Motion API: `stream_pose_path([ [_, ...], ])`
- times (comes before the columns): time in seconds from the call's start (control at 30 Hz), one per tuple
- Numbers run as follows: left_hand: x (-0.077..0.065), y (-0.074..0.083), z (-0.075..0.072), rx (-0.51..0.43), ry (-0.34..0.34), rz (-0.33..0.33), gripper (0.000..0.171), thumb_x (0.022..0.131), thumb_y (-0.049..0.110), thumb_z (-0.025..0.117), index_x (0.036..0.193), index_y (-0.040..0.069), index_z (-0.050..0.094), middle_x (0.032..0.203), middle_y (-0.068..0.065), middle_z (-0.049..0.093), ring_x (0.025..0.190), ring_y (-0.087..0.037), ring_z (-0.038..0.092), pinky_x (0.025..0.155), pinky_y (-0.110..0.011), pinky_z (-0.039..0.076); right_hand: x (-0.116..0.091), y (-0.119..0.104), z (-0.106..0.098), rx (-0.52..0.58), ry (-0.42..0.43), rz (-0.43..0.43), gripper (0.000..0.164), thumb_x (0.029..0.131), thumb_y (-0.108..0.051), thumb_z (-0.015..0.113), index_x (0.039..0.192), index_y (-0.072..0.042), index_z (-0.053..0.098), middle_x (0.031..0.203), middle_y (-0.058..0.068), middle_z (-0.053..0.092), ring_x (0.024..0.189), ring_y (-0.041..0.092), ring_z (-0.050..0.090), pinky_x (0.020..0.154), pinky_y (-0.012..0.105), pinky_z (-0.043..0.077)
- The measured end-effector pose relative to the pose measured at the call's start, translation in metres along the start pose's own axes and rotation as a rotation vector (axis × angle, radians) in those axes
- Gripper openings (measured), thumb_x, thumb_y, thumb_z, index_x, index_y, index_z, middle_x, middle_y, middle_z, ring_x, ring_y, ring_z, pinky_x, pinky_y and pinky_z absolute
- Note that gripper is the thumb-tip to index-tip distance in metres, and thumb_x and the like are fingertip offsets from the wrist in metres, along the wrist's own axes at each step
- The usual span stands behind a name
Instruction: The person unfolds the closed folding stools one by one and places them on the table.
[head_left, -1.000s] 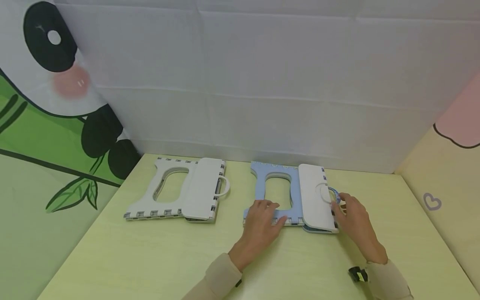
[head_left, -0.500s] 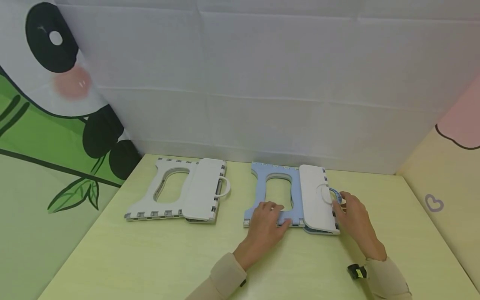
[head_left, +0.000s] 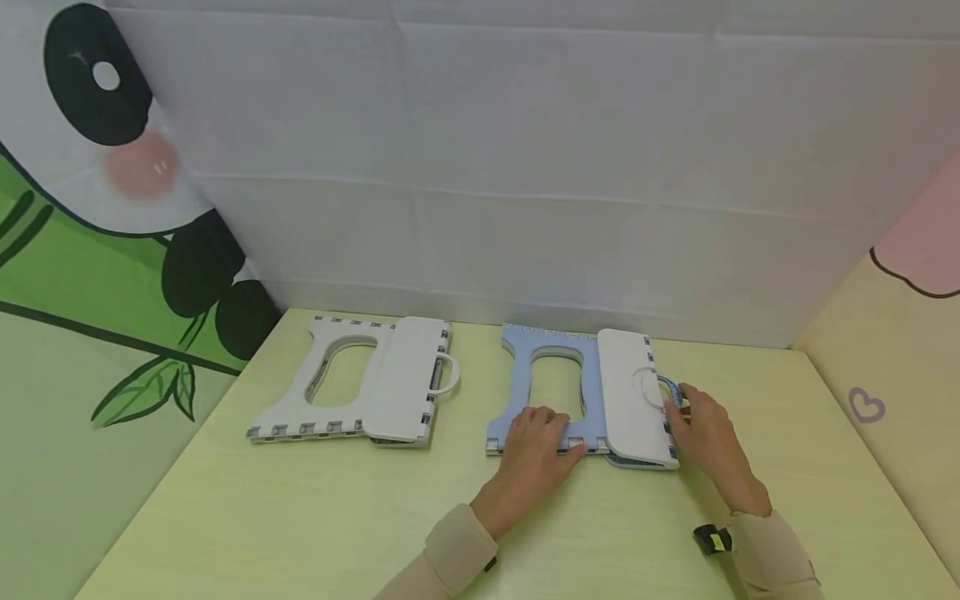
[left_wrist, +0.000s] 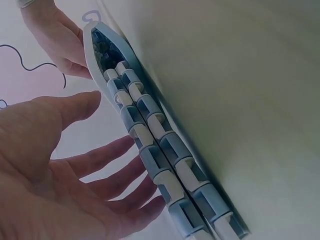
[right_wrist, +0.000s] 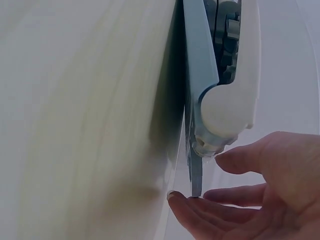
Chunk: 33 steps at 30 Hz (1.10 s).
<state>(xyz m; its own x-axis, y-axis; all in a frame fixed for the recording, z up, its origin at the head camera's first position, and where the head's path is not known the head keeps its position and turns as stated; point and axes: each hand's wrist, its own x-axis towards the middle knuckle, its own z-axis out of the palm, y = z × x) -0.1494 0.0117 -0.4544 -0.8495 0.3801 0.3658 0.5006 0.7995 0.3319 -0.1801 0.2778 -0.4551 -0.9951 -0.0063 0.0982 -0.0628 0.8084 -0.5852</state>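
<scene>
A blue-and-white folding stool [head_left: 628,392] lies folded flat, with a looped blue handle [head_left: 670,390] at its right side. My left hand [head_left: 531,454] rests on the near part of its blue leg panel [head_left: 517,429], fingers extended. In the left wrist view, these fingers lie against the panel beside a hinged edge [left_wrist: 150,135], with the thumb apart. My right hand [head_left: 708,442] is at the blue handle. The right wrist view shows my right fingers [right_wrist: 220,212] loosely extended and touching the handle's end; the thumb is near the stool's edge, not closed against the fingers.
A second folding stool [head_left: 401,375], all white, lies folded flat to the left, its white handle pointing right. Both are on a pale yellow-green table [head_left: 300,517]. Behind it rises a white cloth [head_left: 525,167]. A small black object [head_left: 711,540] shows by my right sleeve.
My left hand has shifted a little to the right along the blue panel. My right hand stays at the handle, and both stools lie where they were.
</scene>
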Motion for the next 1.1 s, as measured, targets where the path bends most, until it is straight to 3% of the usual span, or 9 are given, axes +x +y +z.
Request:
stream_pose_path([
  [0.4,0.005,-0.001,-0.001,0.035,-0.071,0.011,0.033,0.092,0.029,0.081,0.114,0.005,0.073,0.106,-0.007,0.068,0.098,-0.023,0.060,0.086,-0.031,0.052,0.005,0.004,0.001,-0.015,-0.034,0.009,0.050,0.106,-0.009,0.053,0.141,0.023,0.039,0.126,0.042,0.054,0.110,0.053,0.061,0.089,0.059,0.057],
  [0.63,0.005,-0.002,-0.001,0.065,-0.073,0.050,0.032,0.089,0.023,0.083,0.113,0.004,0.072,0.104,-0.008,0.068,0.097,-0.023,0.063,0.086,-0.030,0.053,0.005,0.009,0.000,0.019,-0.026,-0.006,0.049,0.104,-0.005,0.055,0.141,0.022,0.040,0.131,0.045,0.051,0.113,0.056,0.060,0.089,0.060,0.056],
  [1.1,0.006,-0.005,-0.002,0.046,-0.097,0.051,0.031,0.087,0.023,0.084,0.110,0.006,0.071,0.099,-0.005,0.066,0.089,-0.019,0.059,0.075,-0.025,0.053,0.008,0.015,0.003,0.172,-0.075,0.134,0.055,0.106,-0.010,0.055,0.150,0.015,0.034,0.144,0.040,0.043,0.125,0.054,0.053,0.097,0.058,0.054],
])
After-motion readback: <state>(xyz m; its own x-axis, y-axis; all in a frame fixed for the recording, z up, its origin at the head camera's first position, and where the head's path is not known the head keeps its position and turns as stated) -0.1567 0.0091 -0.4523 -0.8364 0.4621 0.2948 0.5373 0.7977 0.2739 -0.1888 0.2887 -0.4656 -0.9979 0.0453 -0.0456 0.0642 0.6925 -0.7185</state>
